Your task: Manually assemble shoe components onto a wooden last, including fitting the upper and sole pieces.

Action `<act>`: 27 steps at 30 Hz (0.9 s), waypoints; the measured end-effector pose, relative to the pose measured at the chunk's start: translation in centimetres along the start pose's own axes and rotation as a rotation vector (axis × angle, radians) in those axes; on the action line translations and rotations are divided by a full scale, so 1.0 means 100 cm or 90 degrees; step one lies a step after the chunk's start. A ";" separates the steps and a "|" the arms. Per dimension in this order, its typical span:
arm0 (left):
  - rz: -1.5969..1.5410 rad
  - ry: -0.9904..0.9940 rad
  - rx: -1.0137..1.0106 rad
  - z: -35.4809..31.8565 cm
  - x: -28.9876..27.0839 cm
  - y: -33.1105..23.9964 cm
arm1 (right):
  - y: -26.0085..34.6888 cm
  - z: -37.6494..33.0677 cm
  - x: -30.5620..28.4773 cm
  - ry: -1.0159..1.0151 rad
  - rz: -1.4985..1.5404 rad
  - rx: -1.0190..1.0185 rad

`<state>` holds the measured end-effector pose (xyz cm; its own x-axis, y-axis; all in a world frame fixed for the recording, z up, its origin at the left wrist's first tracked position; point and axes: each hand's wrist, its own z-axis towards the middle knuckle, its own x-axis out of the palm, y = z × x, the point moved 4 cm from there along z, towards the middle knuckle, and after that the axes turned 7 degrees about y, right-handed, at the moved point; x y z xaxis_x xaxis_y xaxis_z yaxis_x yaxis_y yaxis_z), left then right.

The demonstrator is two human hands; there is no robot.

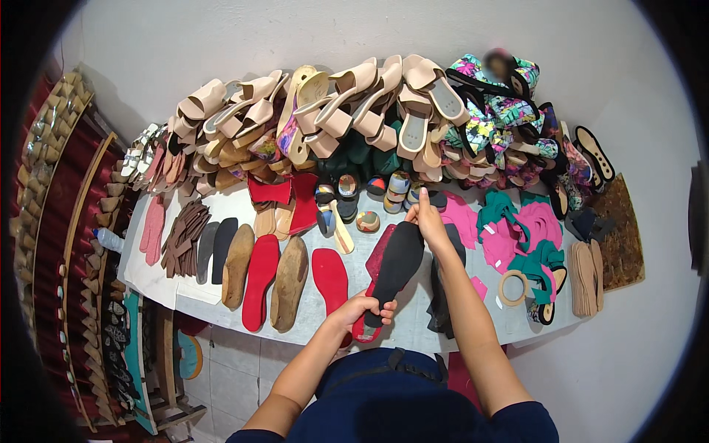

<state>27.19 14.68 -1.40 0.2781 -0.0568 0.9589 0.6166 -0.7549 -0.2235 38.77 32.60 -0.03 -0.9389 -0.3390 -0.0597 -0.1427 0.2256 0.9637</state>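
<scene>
Hands — left hand (pixel 363 308), right hand (pixel 427 218) — gripping black insole (pixel 396 267)

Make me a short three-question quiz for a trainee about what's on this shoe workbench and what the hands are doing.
1. True or false: both hands hold the same black sole.
2. Multiple choice: what lies directly under the black sole? A) a red sole B) a roll of tape C) a wooden shoe last
3. Short answer: what is piled along the back of the white table, against the wall?

Key
1. True: the left hand grips its near end and the right hand its far end.
2. A: a red edge shows beside and below it.
3. Heaps of sandals, mostly beige, with bright patterned ones on the right.
</scene>
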 end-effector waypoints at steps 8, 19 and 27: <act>0.751 -0.211 0.065 0.000 0.008 -0.015 | 0.010 -0.023 0.006 -0.133 0.118 -0.293; 0.299 -0.167 0.072 0.004 -0.009 0.005 | 0.032 -0.062 0.046 -0.430 -0.303 -0.475; -0.026 -0.166 0.024 -0.013 -0.026 0.020 | 0.006 -0.073 0.081 -0.387 -0.326 -0.430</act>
<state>26.76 12.45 -4.15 0.4300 0.1466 0.8909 0.6565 -0.7281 -0.1970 33.36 23.36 1.95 -0.8415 0.3093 -0.4430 -0.5395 -0.4370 0.7197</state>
